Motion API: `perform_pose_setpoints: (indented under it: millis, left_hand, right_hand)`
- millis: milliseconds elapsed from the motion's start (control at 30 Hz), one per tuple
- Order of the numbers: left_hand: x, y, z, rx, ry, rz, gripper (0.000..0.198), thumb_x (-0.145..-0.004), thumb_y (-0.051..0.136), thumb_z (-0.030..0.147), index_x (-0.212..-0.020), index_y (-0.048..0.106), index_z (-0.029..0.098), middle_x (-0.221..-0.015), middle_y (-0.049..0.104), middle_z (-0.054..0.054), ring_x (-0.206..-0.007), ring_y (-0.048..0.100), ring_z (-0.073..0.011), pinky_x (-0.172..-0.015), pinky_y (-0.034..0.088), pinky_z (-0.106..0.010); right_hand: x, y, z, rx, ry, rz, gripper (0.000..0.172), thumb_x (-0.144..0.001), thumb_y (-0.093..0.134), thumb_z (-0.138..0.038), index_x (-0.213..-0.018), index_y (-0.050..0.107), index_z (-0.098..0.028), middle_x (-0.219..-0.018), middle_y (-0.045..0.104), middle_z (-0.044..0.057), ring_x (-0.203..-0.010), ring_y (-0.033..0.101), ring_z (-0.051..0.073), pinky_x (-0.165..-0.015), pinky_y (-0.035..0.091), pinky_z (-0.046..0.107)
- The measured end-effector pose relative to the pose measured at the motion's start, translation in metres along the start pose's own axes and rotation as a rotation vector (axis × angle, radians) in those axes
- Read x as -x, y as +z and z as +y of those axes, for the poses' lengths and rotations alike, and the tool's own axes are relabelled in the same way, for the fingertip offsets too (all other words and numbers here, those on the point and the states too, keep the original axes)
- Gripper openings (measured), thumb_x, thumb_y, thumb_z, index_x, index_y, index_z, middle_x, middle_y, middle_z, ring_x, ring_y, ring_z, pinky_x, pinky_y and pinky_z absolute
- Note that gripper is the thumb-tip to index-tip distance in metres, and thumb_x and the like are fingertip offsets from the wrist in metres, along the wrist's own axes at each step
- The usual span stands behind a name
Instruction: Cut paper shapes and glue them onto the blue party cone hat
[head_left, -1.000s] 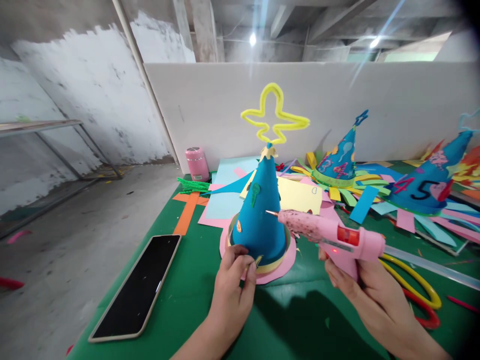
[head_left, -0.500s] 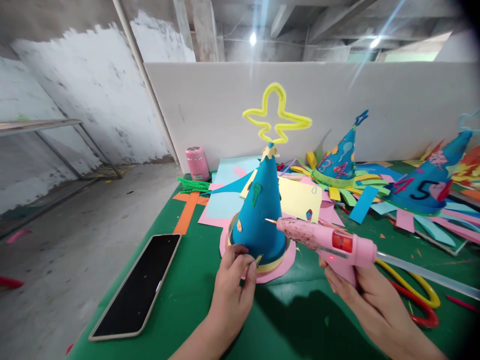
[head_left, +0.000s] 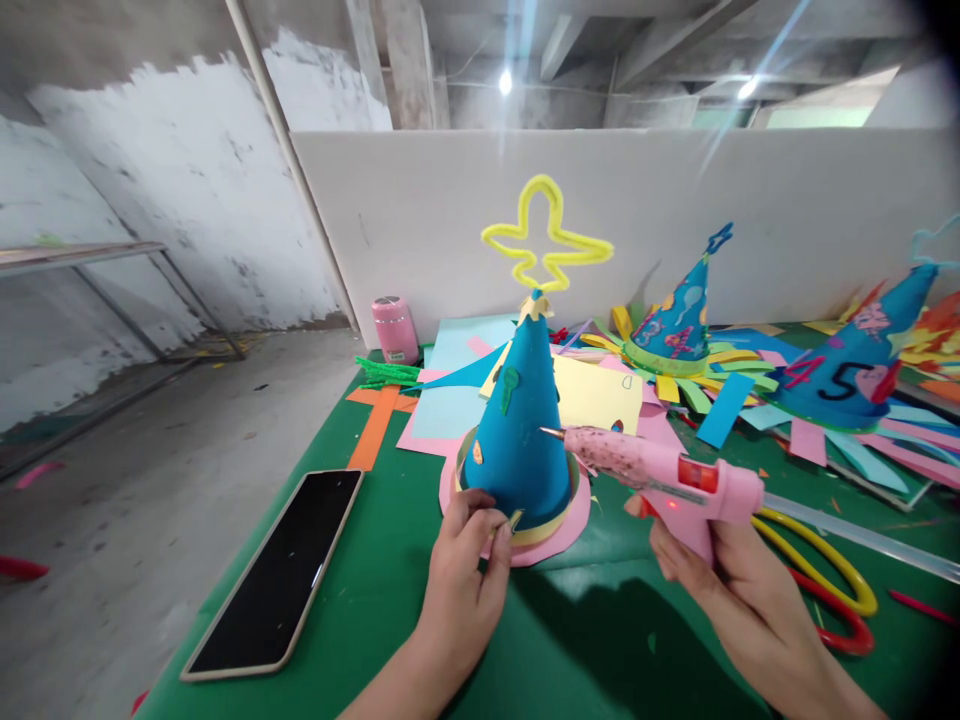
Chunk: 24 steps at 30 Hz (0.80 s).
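A blue paper party hat (head_left: pixel 517 440) stands on the green table, topped by a yellow pipe-cleaner shape (head_left: pixel 546 235) and ringed at its base by a pink paper brim (head_left: pixel 551 548). At the hat's lower front, my left hand (head_left: pixel 465 570) is closed, thumb and fingers pinching a small pale-yellow cutout (head_left: pixel 516 519) close to the hat's edge. My right hand (head_left: pixel 750 600) grips a pink hot glue gun (head_left: pixel 667 480) with a clear glue stick in its back. The gun's metal nozzle points left, in front of the hat; whether it touches is unclear.
A phone (head_left: pixel 277 570) lies on the left of the green table (head_left: pixel 405 620). Behind are a pink canister (head_left: pixel 394 330), green pipe cleaners (head_left: pixel 386 373) and paper sheets (head_left: pixel 600 390). Two decorated hats (head_left: pixel 675 318) (head_left: pixel 855 355) stand right, beyond red and yellow loops (head_left: pixel 859 570).
The glue gun has shifted slightly to the right with my right hand. The hat's tip and its yellow shape sit slightly further left. My left hand keeps its pinch.
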<state>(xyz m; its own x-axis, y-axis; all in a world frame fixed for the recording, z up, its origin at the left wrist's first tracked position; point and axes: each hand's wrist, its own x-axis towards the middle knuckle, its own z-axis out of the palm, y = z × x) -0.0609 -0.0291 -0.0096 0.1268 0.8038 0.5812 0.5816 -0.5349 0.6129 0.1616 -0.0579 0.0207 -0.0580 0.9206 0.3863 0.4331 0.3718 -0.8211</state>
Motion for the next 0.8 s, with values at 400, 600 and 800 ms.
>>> perform_pose_setpoints:
  millis: [400,600,800]
  left_hand:
    - [0.001,0.0,0.0,0.009,-0.011,-0.01,0.013,-0.082,0.043,0.01,-0.076,0.052,0.018,-0.088,0.048,-0.007,-0.084,0.053,-0.017,-0.069,0.046,-0.028]
    - [0.001,0.0,0.0,0.006,-0.013,-0.022,0.013,-0.082,0.043,0.01,-0.077,0.053,0.018,-0.088,0.048,-0.007,-0.083,0.053,-0.0162,-0.069,0.045,-0.026]
    - [-0.002,-0.001,0.003,-0.013,0.016,0.002,0.014,-0.081,0.044,0.011,-0.075,0.053,0.018,-0.086,0.048,-0.006,-0.082,0.053,-0.0165,-0.065,0.047,-0.026]
  right_hand:
    - [-0.008,0.006,-0.005,-0.011,0.089,0.171,0.015,-0.081,0.05,-0.035,-0.088,0.051,-0.022,-0.065,0.056,0.0,-0.059,0.055,0.017,-0.052,0.047,0.025]
    - [-0.004,0.0,0.002,-0.156,0.2,0.101,0.017,-0.081,0.051,-0.036,-0.075,0.054,-0.02,-0.061,0.055,0.0,-0.054,0.051,0.013,-0.05,0.044,0.023]
    - [-0.01,-0.041,0.02,-0.487,0.389,0.054,0.019,-0.076,0.059,-0.034,-0.088,0.059,-0.019,-0.057,0.056,0.002,-0.046,0.05,0.012,-0.036,0.036,0.019]
